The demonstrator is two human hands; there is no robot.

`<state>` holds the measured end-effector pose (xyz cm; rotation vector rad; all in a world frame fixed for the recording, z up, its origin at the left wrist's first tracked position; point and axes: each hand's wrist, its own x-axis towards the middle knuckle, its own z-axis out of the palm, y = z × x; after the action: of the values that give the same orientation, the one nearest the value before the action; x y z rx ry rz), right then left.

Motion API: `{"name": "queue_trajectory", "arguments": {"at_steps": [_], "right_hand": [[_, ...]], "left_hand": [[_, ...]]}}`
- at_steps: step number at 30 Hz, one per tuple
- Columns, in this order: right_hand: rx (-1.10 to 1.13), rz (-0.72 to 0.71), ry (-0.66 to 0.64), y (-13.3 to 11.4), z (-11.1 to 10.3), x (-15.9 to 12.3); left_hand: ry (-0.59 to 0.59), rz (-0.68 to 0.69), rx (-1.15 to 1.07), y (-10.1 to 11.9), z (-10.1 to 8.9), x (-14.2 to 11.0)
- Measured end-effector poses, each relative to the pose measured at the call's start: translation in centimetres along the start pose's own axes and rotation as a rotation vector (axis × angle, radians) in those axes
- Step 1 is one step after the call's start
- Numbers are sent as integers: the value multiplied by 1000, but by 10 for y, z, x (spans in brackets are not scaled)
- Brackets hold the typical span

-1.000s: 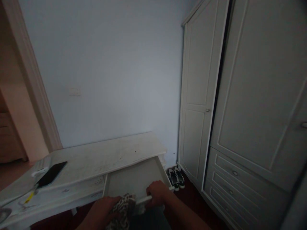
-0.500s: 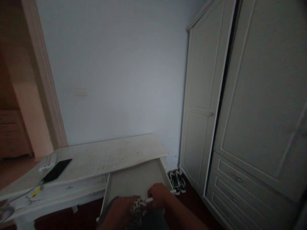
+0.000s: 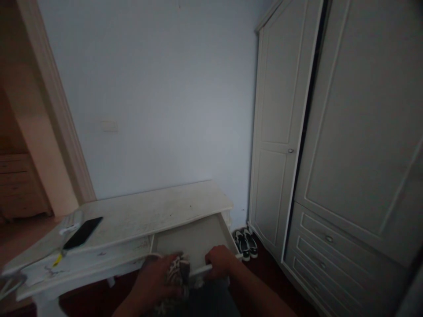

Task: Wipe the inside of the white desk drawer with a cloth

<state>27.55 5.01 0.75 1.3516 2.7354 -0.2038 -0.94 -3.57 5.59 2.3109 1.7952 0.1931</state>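
Note:
In the head view, a drawer (image 3: 188, 241) stands pulled out of the right end of a worn white desk (image 3: 145, 209). My right hand (image 3: 218, 259) is closed over the top edge of the drawer's front, fingers curled to its inner side. Wrapped in my left hand (image 3: 157, 277) is a crumpled cloth with a dark and light pattern (image 3: 175, 275), close to the front's left part. Motion blurs that hand slightly. The bare grey bottom of the drawer shows; the lower outer face of its front is mostly hidden by my hands and the cloth.
On the desk's left side lies a dark flat tablet-like object (image 3: 83, 233) beside a white item (image 3: 71, 220) and a cable with a yellow tag (image 3: 57, 259). Black-and-white shoes (image 3: 245, 243) sit on the floor by the wardrobe (image 3: 276, 132). A doorway opens at left.
The drawer has slid partway inward toward the desk, with my right hand still on its front. My left hand and the cloth have shifted left along the front. The view has moved slightly.

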Motion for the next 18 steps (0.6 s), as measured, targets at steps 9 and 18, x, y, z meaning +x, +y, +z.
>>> {"name": "queue_trajectory", "arguments": {"at_steps": [9, 18], "right_hand": [[-9, -13, -5, 1, 0, -2], [-12, -22, 3, 3, 3, 1]], "left_hand": [[-97, -72, 71, 17, 25, 0], [-9, -103, 128, -13, -14, -26]]}}
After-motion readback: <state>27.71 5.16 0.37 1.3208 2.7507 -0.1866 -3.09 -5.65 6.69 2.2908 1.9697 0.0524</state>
